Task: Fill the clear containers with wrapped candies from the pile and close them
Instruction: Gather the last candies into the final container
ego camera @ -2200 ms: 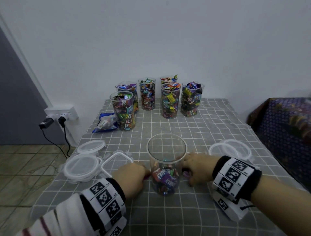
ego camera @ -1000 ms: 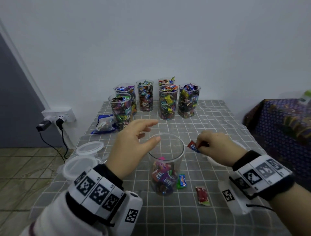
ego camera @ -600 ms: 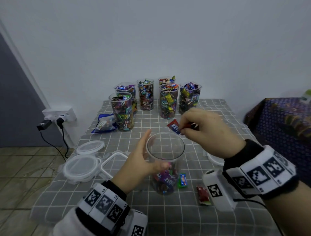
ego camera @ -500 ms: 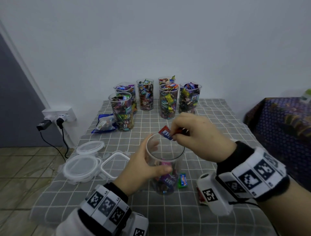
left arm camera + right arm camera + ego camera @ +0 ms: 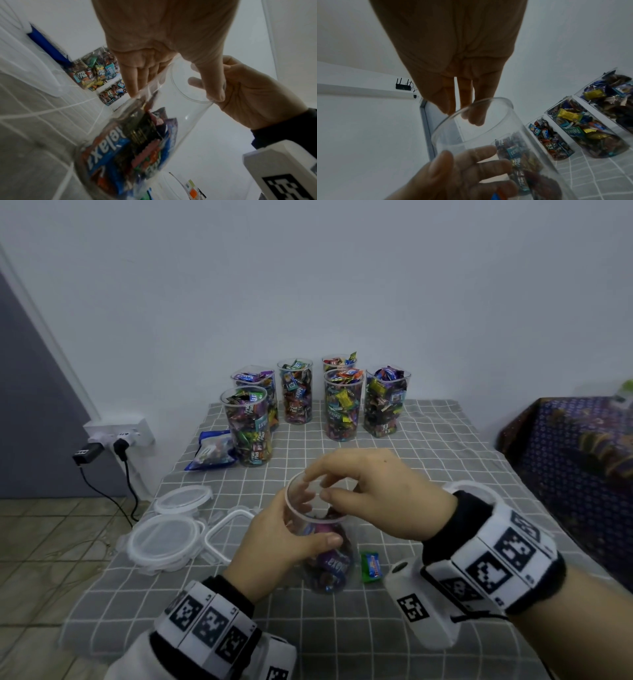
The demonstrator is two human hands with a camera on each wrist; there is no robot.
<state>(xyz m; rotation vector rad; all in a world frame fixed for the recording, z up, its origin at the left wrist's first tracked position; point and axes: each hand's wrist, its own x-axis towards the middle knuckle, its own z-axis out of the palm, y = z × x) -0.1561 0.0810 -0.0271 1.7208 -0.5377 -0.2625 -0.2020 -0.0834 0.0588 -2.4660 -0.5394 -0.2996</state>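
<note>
A clear container stands near the front of the grey checked table, its lower part holding wrapped candies. My left hand grips its side, thumb in front and fingers round the back. My right hand hovers over the mouth of the container with its fingers straight, pointing down at the rim, and holds nothing. The left wrist view shows the candies through the wall. A loose green-and-blue candy lies on the cloth just right of the container.
Several filled containers stand in two rows at the back by the wall, with a blue bag to their left. Round lids and a square lid lie at the left. Another lid shows behind my right wrist.
My left hand dropped candy in, then took hold of the container's side. My right hand brought a red candy over the mouth, and its fingers now hold nothing.
</note>
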